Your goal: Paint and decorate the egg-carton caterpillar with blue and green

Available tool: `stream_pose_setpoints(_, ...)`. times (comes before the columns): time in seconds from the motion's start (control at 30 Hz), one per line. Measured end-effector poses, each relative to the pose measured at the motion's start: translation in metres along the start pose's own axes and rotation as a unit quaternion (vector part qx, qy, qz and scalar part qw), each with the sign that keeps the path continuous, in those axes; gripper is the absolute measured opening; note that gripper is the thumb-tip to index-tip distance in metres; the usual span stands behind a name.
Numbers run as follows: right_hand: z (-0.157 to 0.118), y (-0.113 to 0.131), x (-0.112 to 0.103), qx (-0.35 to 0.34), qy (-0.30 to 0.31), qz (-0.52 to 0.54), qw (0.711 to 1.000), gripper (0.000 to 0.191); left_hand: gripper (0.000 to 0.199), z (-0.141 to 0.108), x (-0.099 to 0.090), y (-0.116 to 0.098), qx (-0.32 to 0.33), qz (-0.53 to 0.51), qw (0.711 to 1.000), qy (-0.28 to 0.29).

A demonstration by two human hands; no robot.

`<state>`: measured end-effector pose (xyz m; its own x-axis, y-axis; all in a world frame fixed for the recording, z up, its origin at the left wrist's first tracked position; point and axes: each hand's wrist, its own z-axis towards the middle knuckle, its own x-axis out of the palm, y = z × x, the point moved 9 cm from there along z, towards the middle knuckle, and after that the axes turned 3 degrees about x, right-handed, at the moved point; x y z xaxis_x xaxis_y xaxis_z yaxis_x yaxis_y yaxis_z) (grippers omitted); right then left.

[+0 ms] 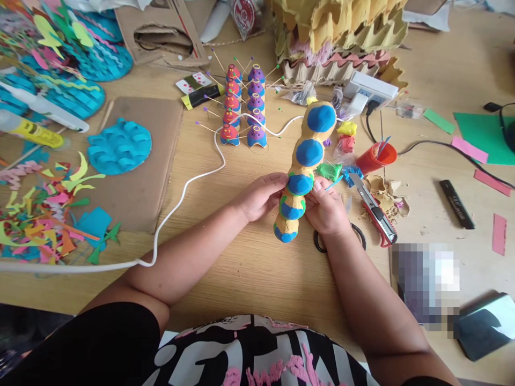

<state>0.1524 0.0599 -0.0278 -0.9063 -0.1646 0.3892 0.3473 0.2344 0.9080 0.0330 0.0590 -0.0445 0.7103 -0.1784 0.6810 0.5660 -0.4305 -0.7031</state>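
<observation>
Both of my hands hold one egg-carton strip (309, 154) above the table, tilted, its cups tan with blue clay patches and some green clay near the middle. My left hand (263, 197) grips its left side with thumb and fingers. On the other side my right hand (328, 206) pinches the edge, and a thin blue strip (335, 183) sticks out by its thumb. Beyond them stand two finished-looking rows of cups, a red-faced caterpillar (230, 110) and a purple-faced caterpillar (256, 107), with pins stuck in their sides.
A box cutter (376, 212) and a red cup (376, 156) lie right of my hands. A white cable (185, 185) crosses the table. Paper scraps (48, 214) and cardboard (161, 155) cover the left; stacked egg trays (341, 43) and a power strip (372, 88) are behind.
</observation>
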Motion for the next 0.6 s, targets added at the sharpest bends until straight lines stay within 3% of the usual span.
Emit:
stream_pose_setpoints(0.27,0.000,-0.002,-0.001,0.011,0.011,0.009,1.000,0.073,0.049,-0.004,0.006,0.002,-0.025,0.003,0.999,0.030)
stream_pose_setpoints(0.6,-0.001,-0.016,-0.002,0.056,0.019,0.016,0.998,0.068,0.031,0.000,0.000,0.005,-0.034,-0.028,0.999,-0.013)
